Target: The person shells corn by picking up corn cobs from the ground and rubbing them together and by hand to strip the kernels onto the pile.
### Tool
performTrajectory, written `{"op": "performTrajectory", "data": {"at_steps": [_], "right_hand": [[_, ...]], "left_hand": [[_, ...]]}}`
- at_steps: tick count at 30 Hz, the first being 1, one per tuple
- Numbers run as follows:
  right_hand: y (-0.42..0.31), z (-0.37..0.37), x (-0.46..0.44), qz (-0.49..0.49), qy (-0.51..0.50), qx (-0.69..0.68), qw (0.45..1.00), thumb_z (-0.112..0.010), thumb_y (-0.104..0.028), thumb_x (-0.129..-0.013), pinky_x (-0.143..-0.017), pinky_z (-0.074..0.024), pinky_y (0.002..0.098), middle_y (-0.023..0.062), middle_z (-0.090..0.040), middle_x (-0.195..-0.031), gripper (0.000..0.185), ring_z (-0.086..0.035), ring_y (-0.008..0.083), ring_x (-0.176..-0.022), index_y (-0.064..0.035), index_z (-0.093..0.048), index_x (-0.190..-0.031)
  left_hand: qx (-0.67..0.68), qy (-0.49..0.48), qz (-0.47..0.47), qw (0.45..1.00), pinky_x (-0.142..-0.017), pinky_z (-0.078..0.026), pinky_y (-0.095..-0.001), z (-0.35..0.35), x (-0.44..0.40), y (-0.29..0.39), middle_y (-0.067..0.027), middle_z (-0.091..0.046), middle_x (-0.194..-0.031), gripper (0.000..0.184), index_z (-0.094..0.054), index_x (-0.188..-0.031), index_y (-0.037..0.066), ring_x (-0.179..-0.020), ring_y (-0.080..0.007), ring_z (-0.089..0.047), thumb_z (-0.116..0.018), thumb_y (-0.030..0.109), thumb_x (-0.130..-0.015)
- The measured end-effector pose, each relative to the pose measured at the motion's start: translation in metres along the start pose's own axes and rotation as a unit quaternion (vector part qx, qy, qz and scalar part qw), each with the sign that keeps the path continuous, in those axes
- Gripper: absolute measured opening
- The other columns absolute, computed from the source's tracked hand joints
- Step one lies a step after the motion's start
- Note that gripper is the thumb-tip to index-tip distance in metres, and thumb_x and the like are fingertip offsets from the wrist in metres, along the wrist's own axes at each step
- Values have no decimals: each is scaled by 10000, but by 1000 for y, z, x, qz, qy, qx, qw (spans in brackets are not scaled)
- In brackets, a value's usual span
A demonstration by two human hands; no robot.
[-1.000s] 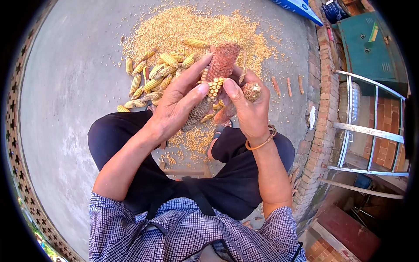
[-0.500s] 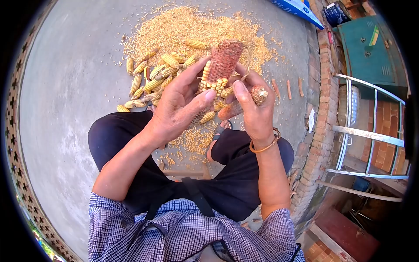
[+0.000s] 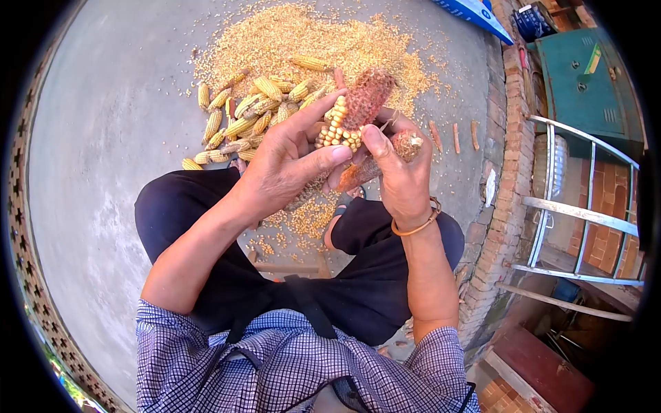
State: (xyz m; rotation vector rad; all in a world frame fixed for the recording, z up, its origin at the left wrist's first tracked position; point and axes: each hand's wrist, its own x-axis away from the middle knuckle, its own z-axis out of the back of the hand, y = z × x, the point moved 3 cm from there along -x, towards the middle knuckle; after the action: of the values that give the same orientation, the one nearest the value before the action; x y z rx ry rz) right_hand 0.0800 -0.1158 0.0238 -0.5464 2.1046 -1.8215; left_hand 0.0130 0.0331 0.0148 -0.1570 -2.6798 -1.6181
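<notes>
My left hand (image 3: 282, 165) is wrapped round a partly shelled corn ear (image 3: 370, 98). The ear's upper part is bare and reddish, while yellow kernels remain on its lower left side. In my right hand (image 3: 405, 182) lies a bare corncob (image 3: 363, 172), slanting under the ear with its pale end up by the thumb. My right thumb rests near the ear's lower right side, and the fingers behind it are mostly hidden. Beyond my hands, several corn ears (image 3: 241, 126) with yellow kernels lie heaped on the concrete.
A broad spread of loose kernels (image 3: 275, 41) covers the ground ahead, with more between my feet. Several bare cobs (image 3: 456, 139) lie at the right. A low brick edge (image 3: 506, 199), a metal frame (image 3: 578, 213) and a green cabinet (image 3: 578, 86) stand along the right.
The ear has turned and tilted slightly to the right, bringing more of its kernel rows into view. Both hands have shifted only a little and keep their holds.
</notes>
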Motion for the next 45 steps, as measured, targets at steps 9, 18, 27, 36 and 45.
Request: {"op": "performTrajectory", "data": {"at_steps": [9, 18, 27, 36, 45], "right_hand": [[1, 7, -3, 15, -12, -10, 1000, -686, -128, -928, -641, -500, 227, 42, -689, -880, 265, -621, 84, -747, 30, -650, -1137], [1, -7, 1, 4, 30, 3, 1000, -711, -164, -920, -684, -496, 221, 32, -682, -918, 265, -592, 52, -792, 28, -651, -1091], [13, -4, 3, -36, 64, -21, 997, -648, -211, -964, -609, -447, 214, -1, -628, -848, 258, -549, 39, -713, 15, -622, -1087], [12, -15, 3, -80, 82, -22, 993, -696, -196, -929, -564, -469, 215, 18, -655, -775, 224, -573, 34, -662, 6, -637, -1006], [22, -5, 1, -121, 89, -140, 979, -708, -225, -924, -596, -506, 226, 31, -667, -908, 283, -605, 59, -722, 6, -622, -1064]], "left_hand": [[82, -19, 49, 995, -518, -431, -194, -8, -2, 7, -64, -610, -934, 639, -422, -1409, -12, -616, -71, -531, -677, 315, -922], [91, -25, 45, 994, -602, -441, -217, -10, -4, -1, -30, -568, -884, 646, -382, -1412, -3, -665, -74, -522, -702, 225, -899], [121, -22, 66, 990, -612, -436, -218, -16, -4, -7, -17, -543, -907, 645, -350, -1427, 8, -708, -70, -514, -688, 193, -911], [58, 13, 24, 998, -634, -441, -228, -11, -4, -13, -21, -543, -944, 580, -346, -1428, -9, -724, -75, -516, -636, 113, -940], [108, -14, 74, 991, -627, -442, -235, -15, -4, -8, -35, -553, -962, 571, -369, -1403, 1, -721, -82, -519, -651, 96, -915]]}}
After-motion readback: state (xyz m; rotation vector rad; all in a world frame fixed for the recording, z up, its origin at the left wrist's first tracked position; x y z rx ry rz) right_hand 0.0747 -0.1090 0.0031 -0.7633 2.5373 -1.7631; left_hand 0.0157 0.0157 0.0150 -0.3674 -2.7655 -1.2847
